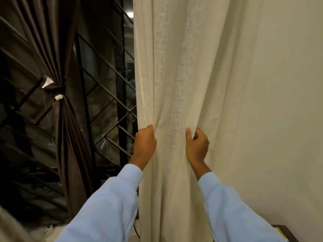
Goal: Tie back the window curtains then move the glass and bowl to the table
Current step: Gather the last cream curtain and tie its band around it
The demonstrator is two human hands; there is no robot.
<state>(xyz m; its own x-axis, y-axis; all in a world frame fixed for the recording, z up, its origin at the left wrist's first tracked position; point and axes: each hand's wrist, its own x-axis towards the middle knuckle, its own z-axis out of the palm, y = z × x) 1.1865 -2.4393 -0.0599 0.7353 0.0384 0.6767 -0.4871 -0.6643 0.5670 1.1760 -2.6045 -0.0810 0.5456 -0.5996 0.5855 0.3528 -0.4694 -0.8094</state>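
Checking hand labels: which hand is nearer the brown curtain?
Left. The left hand grips the cream curtain at its window edge, nearer the brown curtain; the right hand pinches a fold farther right.

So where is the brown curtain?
Head view, left side: the brown curtain, tied at its middle, hangs before the window grille, left of the cream curtain.

both arms reach forward and up in pale blue sleeves (108,206), wrists bare. the left grip (146,142) shows its back, fingers curled round the curtain (174,84) edge. the right grip (197,145), level beside it, pinches a fold, thumb pointing up.
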